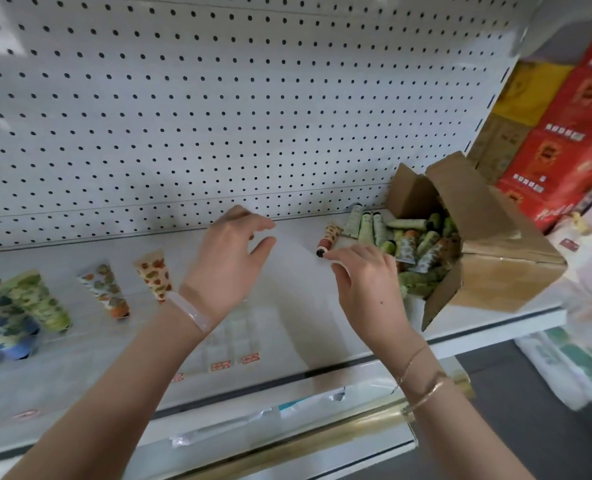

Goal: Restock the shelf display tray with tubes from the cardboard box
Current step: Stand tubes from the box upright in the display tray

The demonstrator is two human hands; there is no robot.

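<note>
Right hand (363, 275) hovers just beside loose tube (329, 239).

White metal shelf (80, 386) runs L to R, w/ white pegboard back panel (218, 98) behind it. Brown cardboard box (495, 275) sits on shelf's R end, tipped, mouth facing L, patterned plastic tubes (422, 251) inside. A few pale-green tubes (365, 225) lie on shelf just L of box mouth; orange-patterned black-capped tube (329, 237) just L of those. Clear plastic display tray (249, 327) at shelf front, approx. centre. Row of floral-print tubes (105, 289) on shelf's L part. Red and yellow cartons (564, 133) stacked beyond shelf's R end, behind box.
</note>
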